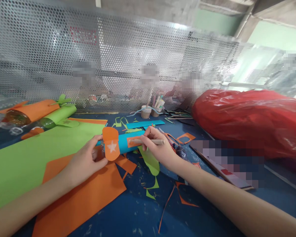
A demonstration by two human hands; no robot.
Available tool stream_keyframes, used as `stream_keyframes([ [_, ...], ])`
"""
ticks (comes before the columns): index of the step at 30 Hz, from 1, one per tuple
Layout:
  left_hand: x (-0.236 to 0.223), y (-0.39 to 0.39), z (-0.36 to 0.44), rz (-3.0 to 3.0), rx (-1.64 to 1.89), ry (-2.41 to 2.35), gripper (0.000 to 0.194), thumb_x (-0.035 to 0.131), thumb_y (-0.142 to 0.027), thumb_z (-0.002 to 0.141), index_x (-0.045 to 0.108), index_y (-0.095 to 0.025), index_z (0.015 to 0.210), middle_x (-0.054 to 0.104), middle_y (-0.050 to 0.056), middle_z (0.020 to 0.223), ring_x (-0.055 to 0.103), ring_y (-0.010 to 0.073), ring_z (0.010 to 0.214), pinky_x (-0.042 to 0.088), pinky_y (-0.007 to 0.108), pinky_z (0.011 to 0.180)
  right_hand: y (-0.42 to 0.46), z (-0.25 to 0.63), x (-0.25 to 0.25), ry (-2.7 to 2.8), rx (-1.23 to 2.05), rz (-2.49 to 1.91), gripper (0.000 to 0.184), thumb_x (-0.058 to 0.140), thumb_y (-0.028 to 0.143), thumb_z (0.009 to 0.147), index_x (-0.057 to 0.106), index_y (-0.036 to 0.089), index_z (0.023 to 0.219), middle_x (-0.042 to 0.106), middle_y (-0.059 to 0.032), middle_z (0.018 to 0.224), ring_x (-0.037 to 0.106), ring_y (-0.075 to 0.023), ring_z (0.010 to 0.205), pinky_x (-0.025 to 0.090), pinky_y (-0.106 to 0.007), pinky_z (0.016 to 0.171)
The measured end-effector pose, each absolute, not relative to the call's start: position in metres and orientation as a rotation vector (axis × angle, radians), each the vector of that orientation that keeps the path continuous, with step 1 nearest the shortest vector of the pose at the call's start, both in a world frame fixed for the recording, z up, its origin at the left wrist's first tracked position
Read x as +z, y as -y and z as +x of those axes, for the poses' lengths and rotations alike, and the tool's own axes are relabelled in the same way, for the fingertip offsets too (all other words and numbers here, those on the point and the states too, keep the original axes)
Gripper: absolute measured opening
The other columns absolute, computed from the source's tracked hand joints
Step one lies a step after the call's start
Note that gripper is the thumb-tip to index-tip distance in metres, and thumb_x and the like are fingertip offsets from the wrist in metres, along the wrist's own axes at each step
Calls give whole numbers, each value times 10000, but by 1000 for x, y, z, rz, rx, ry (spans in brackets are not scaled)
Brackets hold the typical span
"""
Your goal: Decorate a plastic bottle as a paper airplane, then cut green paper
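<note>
Perforated metal screen [123, 49] backs a dark blue table [138, 214]. On the near side of it, the blue tube [123, 144] is held between the person's two hands, its long axis running left to right, the right end slightly farther away. The left hand [87, 161] is curled round the left end, thumb and fingers beside an orange flap [112, 135] with a pale star. The right hand [161, 151] is closed on a pen [159, 142], which points left, roughly along the tube, its tip at the orange patch [132, 144]; whether it touches cannot be told. The patch lies just left of the right hand, which is nearer to it than the left.

Below the tube are an orange sheet [88, 194] and a green scrap [150, 161]; farther left spreads a green sheet [39, 158], with an orange bottle [37, 112] and a green bottle [60, 115] beyond. A blue strip [145, 124] lies behind the tube, then two cups [145, 113]. Well to the right sits a red bag [249, 121].
</note>
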State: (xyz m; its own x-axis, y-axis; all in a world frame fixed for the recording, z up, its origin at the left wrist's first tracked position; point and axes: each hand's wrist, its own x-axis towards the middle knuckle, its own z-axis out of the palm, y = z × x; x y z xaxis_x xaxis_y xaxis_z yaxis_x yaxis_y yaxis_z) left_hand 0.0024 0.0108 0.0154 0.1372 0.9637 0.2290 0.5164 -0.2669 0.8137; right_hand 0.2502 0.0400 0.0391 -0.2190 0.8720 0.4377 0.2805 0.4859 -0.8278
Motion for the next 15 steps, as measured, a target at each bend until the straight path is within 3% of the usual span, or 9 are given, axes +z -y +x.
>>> stream_keyframes([
  [15,14,-14,2,1832,990,-1404,564,644,-413,732,444,-241,1231,776,71,1091,761,291,972,605,421,861,-40,250,39,1727,796,-970,181,575,277,850,460,239,716,539,65,555,495,-118,515,379,-264,532],
])
